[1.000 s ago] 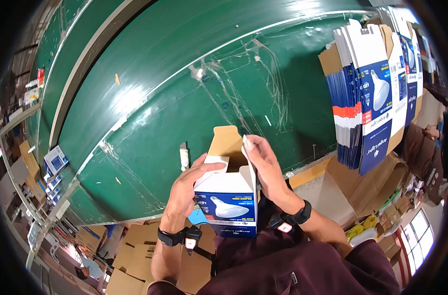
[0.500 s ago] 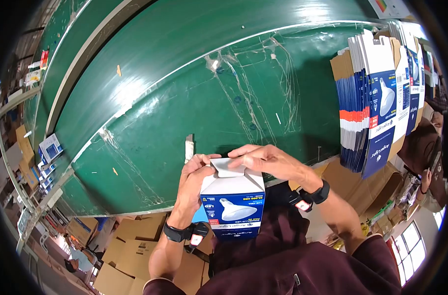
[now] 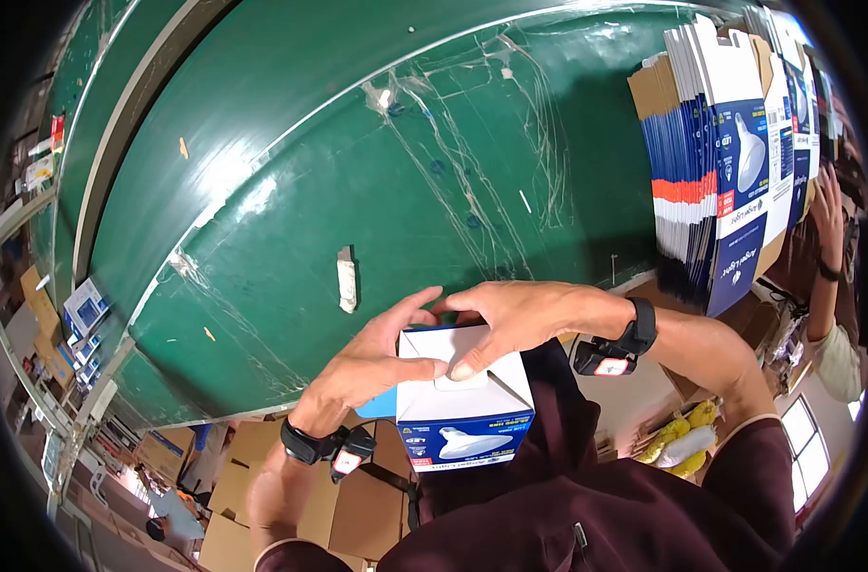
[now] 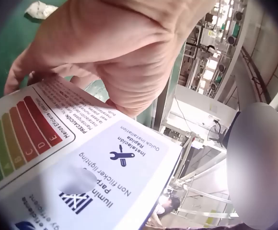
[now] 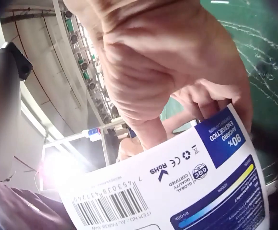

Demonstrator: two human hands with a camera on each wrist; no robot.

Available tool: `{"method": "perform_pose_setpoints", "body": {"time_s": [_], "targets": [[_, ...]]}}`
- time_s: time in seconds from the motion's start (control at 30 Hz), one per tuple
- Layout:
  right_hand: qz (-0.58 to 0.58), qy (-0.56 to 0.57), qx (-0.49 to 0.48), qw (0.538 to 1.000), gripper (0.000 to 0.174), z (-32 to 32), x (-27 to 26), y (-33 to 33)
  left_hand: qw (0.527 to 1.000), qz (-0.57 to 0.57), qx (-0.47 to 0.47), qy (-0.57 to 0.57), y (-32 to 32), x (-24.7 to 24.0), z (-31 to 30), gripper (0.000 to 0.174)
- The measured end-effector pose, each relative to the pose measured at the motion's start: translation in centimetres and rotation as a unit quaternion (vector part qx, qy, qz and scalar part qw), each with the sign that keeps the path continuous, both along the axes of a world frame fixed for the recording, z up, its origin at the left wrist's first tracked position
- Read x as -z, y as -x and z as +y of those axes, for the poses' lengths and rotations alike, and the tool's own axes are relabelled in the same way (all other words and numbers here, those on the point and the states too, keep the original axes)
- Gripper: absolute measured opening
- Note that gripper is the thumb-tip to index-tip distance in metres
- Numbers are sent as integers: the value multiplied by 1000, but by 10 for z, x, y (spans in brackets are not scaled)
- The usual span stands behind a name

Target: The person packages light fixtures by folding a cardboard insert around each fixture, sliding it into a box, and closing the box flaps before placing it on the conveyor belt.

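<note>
A blue and white light bulb box (image 3: 467, 440) stands in front of the person's body, its white flapped end facing up. The person's left hand (image 3: 369, 362) grips its left side, thumb on the folded flaps and fingers at the far edge. From the right, the right hand (image 3: 527, 316) reaches over it, thumb pressing beside the left thumb and fingers bent over the far side. In the left wrist view, the left hand (image 4: 115, 52) overlaps a panel with a coloured energy scale. The right wrist view has the right hand (image 5: 172, 62) above the barcode panel.
A row of flattened bulb boxes (image 3: 686, 181) stands at the right of the green table (image 3: 291, 276). A small blade with a white-wrapped handle (image 3: 347, 281) lies beyond the left hand. Cardboard cartons (image 3: 367, 510) are below the table edge. Another person's arm (image 3: 827, 238) shows at far right.
The box's raised end flap has been folded over and down, and its top is now flat. The right hand has moved from the right-hand flap onto the top, both thumbs now pressing there.
</note>
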State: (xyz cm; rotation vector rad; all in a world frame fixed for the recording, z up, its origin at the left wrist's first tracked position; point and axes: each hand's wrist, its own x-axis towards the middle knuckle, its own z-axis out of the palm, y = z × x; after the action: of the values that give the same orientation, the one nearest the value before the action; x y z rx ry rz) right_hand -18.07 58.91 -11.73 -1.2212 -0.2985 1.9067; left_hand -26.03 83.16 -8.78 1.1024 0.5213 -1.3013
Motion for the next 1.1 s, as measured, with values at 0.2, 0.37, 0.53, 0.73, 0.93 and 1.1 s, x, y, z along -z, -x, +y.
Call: {"method": "perform_pose_setpoints", "body": {"time_s": [0.2, 0.37, 0.53, 0.73, 0.93, 1.1], "targets": [[9, -13, -40, 999, 102, -8, -5, 2, 995, 80, -56, -21, 12, -8, -11, 110], [-18, -15, -94, 995, 97, 3, -4, 4, 993, 111, -33, 4, 14, -10, -7, 120], [-77, -1, -92, 993, 96, 7, -8, 13, 995, 81, 35, -49, 4, -18, -12, 123], [-54, 10, -106, 993, 100, 7, -10, 19, 994, 104, 6, -40, 21, -15, -15, 123], [-20, 7, -106, 994, 97, -2, 5, 27, 968, -96, -22, -230, 45, -37, -19, 105], [48, 40, -87, 994, 90, 1, 5, 14, 884, -394, 169, -186, 36, -106, -23, 59]]}}
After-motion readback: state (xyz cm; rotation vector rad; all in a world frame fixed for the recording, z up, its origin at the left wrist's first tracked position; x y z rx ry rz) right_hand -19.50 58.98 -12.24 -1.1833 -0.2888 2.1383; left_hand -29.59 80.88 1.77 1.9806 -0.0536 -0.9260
